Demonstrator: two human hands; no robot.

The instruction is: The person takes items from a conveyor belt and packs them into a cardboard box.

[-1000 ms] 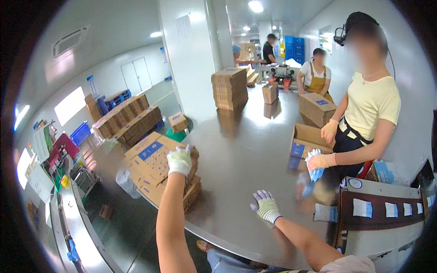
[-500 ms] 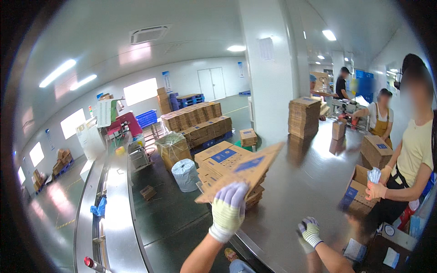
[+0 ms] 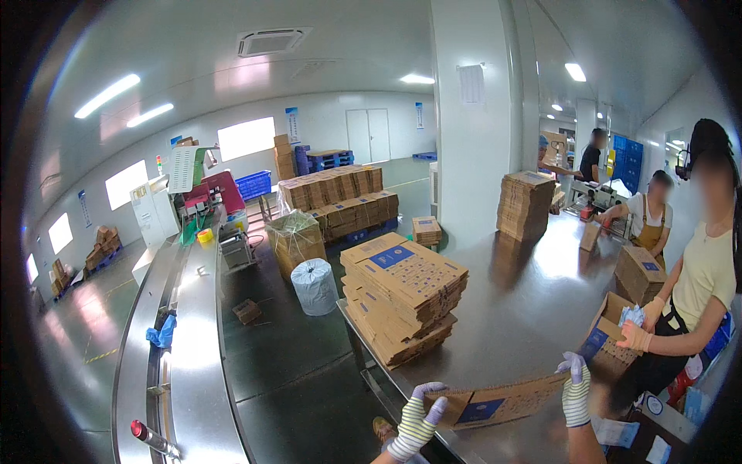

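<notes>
A flattened cardboard box (image 3: 510,404) with a blue printed panel is held up between my two gloved hands, close to the near edge of the steel table (image 3: 495,340). My left hand (image 3: 416,424) grips its left end, with the thumb in front. At the opposite end, my right hand (image 3: 574,393) has its fingers closed over the upper right corner. Both gloves are striped, with pale purple fingers. Beyond the held box, a stack of flat cardboard boxes (image 3: 406,282) sits unevenly at the table's left edge.
Across the table at right, a co-worker's gloved hands (image 3: 637,336) put blue-white packets into an open box (image 3: 607,340). A taller carton stack (image 3: 525,207) stands by the pillar (image 3: 473,124). A metal conveyor (image 3: 193,348) runs along the left; a white roll (image 3: 314,288) stands on the floor.
The flat box has come off the stack toward me and down, turned from tilted to nearly level. My right hand, free before, now grips its right end.
</notes>
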